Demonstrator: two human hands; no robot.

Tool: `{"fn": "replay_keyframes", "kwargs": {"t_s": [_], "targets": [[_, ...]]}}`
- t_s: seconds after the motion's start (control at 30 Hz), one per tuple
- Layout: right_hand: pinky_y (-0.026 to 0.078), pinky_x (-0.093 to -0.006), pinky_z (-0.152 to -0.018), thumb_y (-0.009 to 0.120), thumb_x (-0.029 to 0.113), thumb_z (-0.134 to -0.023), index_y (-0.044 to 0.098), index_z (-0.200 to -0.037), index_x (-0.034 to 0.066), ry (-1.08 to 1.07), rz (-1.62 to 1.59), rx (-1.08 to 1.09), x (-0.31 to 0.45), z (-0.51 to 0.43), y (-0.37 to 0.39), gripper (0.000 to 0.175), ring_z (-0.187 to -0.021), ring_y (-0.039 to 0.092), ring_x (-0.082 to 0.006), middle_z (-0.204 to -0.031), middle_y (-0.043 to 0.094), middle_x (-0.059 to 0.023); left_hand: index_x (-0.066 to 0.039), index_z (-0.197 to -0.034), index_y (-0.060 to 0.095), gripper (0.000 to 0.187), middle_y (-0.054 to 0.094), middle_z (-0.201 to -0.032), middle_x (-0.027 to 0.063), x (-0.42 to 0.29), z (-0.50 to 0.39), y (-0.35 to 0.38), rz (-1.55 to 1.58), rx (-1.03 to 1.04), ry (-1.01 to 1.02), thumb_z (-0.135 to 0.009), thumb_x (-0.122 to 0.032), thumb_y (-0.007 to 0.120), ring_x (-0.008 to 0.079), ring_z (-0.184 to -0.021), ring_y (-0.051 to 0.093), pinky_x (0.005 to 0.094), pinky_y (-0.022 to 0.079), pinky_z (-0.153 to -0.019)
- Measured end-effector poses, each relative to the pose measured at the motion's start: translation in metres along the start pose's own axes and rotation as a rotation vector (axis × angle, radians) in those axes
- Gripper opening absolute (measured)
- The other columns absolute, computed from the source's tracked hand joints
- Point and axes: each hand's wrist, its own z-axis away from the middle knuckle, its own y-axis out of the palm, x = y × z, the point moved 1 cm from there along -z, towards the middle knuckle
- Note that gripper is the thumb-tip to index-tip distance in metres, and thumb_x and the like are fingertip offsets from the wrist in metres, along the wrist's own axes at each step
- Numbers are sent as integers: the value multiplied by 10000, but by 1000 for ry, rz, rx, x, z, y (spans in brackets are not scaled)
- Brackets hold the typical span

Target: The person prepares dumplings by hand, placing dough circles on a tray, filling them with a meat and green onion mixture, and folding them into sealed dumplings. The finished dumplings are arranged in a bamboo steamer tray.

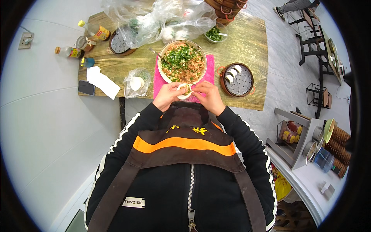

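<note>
A round dough wrapper (pixel 183 95) with filling on it lies in my left hand (pixel 168 95), thumb over its edge. The fingers of my right hand (pixel 209 96) pinch its right edge; a thin utensil appears near them, but how it is held cannot be told. Just beyond is a large bowl (pixel 159 76) of minced filling topped with chopped green onion, standing on a pink cloth (pixel 210 68). Several folded dumplings (pixel 232 72) lie in the round steamer basket (pixel 251 88) at the right. Round wrappers (pixel 136 83) rest in a plastic bag (pixel 127 92) to the left.
Bottles (pixel 69 52), a glass jar (pixel 84 43), paper towels (pixel 104 84) and a phone (pixel 86 88) occupy the wooden table's left side. Plastic bags (pixel 150 23), a bowl of chopped greens (pixel 214 34) and stacked steamers (pixel 224 11) stand at the back. Another person's legs (pixel 295 5) show at upper right.
</note>
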Motion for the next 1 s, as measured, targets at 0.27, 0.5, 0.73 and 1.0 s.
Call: {"fn": "replay_keyframes", "kwargs": {"t_s": [0.27, 0.5, 0.73, 1.0], "targets": [[487, -349, -661, 726, 26, -712, 688, -833, 13, -121, 45, -65, 14, -1, -7, 127, -754, 604, -282, -781, 625, -102, 50, -1202, 555, 348, 645, -1058, 93, -7, 3, 1, -104, 109, 49, -877, -52, 629, 148, -913, 647, 270, 546, -761], [484, -329, -651, 727, 15, -706, 684, -829, 17, -133, 77, -142, 27, -2, -9, 130, -737, 605, -267, -766, 620, -97, 43, -1165, 571, 288, 640, -1052, 100, -14, 0, 9, -27, 180, -18, -911, -91, 588, 156, -914, 646, 293, 546, -775], [484, -316, -651, 721, -13, -707, 685, -846, 10, -114, 43, -247, 39, -5, -17, 145, -732, 606, -249, -782, 625, -93, 40, -1152, 591, 274, 659, -1002, 81, -22, 6, 17, 98, 124, 53, -902, -70, 599, 137, -903, 642, 232, 520, -763], [487, -315, -650, 742, 4, -698, 699, -883, 23, -210, 58, -176, 40, -9, -21, 191, -728, 607, -245, -796, 629, -92, 56, -1198, 586, 314, 650, -1084, 78, -35, 9, 24, -312, 170, 194, -892, -13, 577, 100, -921, 612, 221, 498, -808]]}}
